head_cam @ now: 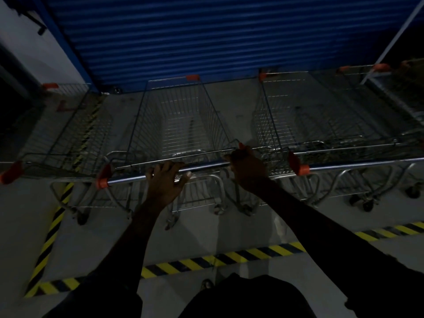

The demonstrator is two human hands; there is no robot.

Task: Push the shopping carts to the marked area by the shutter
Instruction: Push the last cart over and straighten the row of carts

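Note:
A wire shopping cart point(181, 125) stands straight ahead of me, its nose close to the blue shutter point(195, 37). Its chrome handle bar point(128, 179) has orange end caps. My left hand point(166, 181) lies over the bar with fingers curled on it. My right hand point(246, 167) grips the bar's right end. The cart's wheels sit inside the yellow-and-black floor tape point(206, 260).
Another cart point(68, 134) is parked on the left and one more cart point(321, 125) on the right, both facing the shutter. A tape strip point(49, 239) marks the left border. A white wall point(27, 47) stands at left. The scene is dim.

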